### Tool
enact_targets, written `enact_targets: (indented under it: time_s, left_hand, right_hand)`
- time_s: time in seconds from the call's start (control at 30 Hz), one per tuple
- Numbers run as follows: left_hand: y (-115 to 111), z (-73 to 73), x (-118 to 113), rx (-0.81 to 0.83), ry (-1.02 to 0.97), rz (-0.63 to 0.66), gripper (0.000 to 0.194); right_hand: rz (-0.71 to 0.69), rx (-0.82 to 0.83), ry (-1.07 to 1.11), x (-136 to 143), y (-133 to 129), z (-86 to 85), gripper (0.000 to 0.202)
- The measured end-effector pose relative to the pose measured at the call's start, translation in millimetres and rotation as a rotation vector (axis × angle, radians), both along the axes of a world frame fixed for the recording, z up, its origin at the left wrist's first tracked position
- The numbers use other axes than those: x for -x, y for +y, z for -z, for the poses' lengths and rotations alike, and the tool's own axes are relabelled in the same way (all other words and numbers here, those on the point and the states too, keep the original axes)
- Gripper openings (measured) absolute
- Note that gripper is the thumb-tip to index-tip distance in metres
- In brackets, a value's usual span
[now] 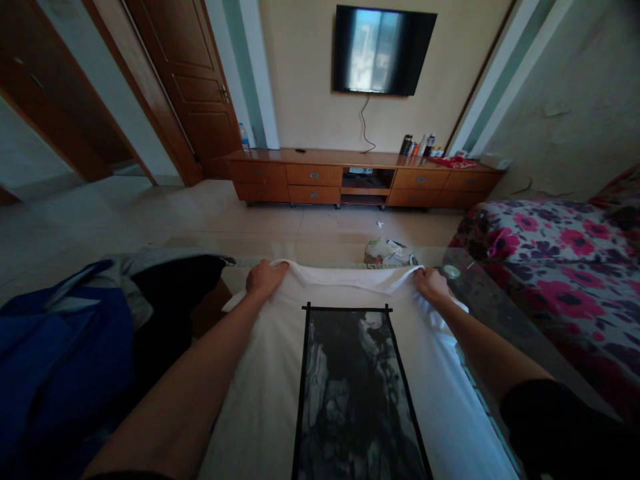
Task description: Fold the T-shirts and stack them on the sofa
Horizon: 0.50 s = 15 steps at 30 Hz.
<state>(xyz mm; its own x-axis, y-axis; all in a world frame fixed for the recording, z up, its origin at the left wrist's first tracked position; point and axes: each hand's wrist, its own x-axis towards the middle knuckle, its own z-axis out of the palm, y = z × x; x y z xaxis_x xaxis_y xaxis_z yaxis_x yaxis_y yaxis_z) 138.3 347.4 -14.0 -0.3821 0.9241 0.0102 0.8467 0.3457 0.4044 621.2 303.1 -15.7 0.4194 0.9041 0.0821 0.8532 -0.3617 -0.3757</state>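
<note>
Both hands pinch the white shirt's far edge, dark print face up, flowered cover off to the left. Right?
One error: the flowered cover is to the right, per the head view. Left hand, right hand, white shirt and dark print are as stated.

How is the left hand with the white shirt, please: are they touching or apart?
Touching. The head view shows the left hand gripping the white shirt at its far edge, cloth pinched in the fingers without a gap.

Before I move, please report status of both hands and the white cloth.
Left hand and right hand pinching far edge. White cloth spread, print up. Plastic bag beyond edge.
</note>
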Motion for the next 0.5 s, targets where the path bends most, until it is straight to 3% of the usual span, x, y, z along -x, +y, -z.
enact_targets:
  time_s: [0.2,0.23,0.3,0.37,0.4,0.43,0.5]
  left_hand:
    - [-13,15.2,0,-0.323,0.244,0.084,0.053]
    - [-15,15.8,2,-0.352,0.266,0.155,0.045]
    - [-18,16.6,4,-0.319,0.254,0.4,0.029]
    - [-18,17.5,4,-0.234,0.191,0.66,0.033]
    - [-17,18.4,3,-0.21,0.151,0.746,0.037]
    - [-16,19.6,1,-0.21,0.116,0.788,0.039]
    - [-14,23.1,-2,-0.258,0.08,0.756,0.039]
  right_hand:
    - [0.043,-0.117,-0.22,15,-17,4.7,0.062]
    - [-0.027,-0.131,-0.278,17,-21,2.5,0.058]
    - [-0.328,-0.098,-0.343,19,-27,-1.8,0.044]
    - [-0.666,-0.027,-0.311,21,-28,-3.1,0.044]
    - [-0.758,-0.006,-0.269,22,-25,-1.8,0.048]
    - [-0.781,-0.01,-0.226,24,-21,0.7,0.049]
    - [-0.671,-0.071,-0.177,26,-11,8.9,0.049]
